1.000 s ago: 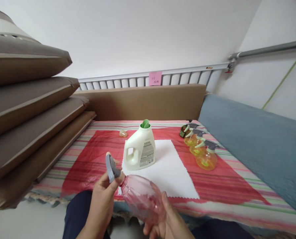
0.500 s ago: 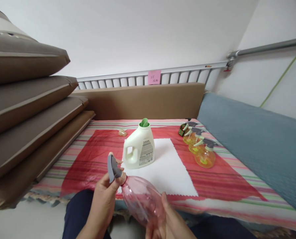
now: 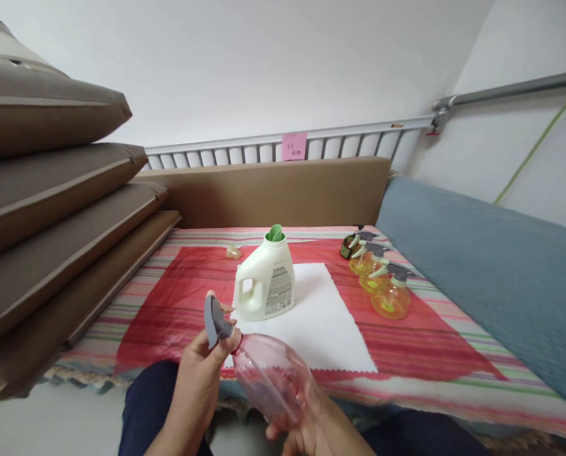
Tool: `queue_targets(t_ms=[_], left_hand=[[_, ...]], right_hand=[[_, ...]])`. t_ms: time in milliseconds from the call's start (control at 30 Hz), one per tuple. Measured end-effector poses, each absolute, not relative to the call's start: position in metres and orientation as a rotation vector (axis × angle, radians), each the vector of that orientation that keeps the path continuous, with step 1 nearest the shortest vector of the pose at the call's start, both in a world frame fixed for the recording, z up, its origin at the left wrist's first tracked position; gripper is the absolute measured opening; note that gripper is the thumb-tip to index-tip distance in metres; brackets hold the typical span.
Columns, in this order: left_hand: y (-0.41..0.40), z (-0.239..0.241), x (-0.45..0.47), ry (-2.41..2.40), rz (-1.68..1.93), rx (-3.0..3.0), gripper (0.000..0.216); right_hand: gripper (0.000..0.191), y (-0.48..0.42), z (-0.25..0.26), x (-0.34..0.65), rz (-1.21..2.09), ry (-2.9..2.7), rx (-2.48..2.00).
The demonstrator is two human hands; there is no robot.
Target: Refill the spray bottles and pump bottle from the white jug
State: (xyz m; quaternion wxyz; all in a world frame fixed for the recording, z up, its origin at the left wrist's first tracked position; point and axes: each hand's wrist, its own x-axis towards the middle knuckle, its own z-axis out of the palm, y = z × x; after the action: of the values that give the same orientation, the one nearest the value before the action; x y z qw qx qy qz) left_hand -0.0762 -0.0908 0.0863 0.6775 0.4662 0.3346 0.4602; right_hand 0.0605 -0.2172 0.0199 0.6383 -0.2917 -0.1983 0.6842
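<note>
Left grip (image 3: 201,370) on see-through pink bottle (image 3: 270,380)

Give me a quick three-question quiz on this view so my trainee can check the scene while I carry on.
1. True or false: the white jug lies on its side on the white cloth.
2. Which hand is at the grey trigger head of the pink spray bottle? A: left hand. B: right hand. C: neither.
3. What colour is the jug's cap?
Key: 1 false, it stands upright. 2 A; the right hand cradles the bottle's body from below. 3 green.
</note>
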Motion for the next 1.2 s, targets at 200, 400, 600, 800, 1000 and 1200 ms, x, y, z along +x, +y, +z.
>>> queue_targets(t_ms=[200,400,600,800,1000,1200], left_hand=[[-0.089,0.089,-0.076,0.736,1.079,0.981,0.028],[-0.089,0.090,-0.077,0.775,1.063,0.993,0.027],[-0.090,0.090,-0.076,0.732,1.056,0.972,0.027],[-0.089,0.090,-0.077,0.759,1.066,0.997,0.027],[-0.088,0.096,-0.077,0.771,1.070,1.036,0.028],[-0.086,0.094,-0.077,0.777,1.086,1.024,0.029]], right_hand=[[0.076,-0.224,0.013,0.062,1.620,-0.429,-0.713],[0.078,-0.218,0.023,0.059,1.536,-0.443,-0.687],[0.085,-0.222,0.020,0.060,1.683,-0.355,-0.675],[0.080,-0.216,0.025,0.058,1.581,-0.418,-0.587],[0.077,-0.217,0.015,0.061,1.622,-0.501,-0.650],[0.080,-0.211,0.007,0.061,1.572,-0.459,-0.655]])
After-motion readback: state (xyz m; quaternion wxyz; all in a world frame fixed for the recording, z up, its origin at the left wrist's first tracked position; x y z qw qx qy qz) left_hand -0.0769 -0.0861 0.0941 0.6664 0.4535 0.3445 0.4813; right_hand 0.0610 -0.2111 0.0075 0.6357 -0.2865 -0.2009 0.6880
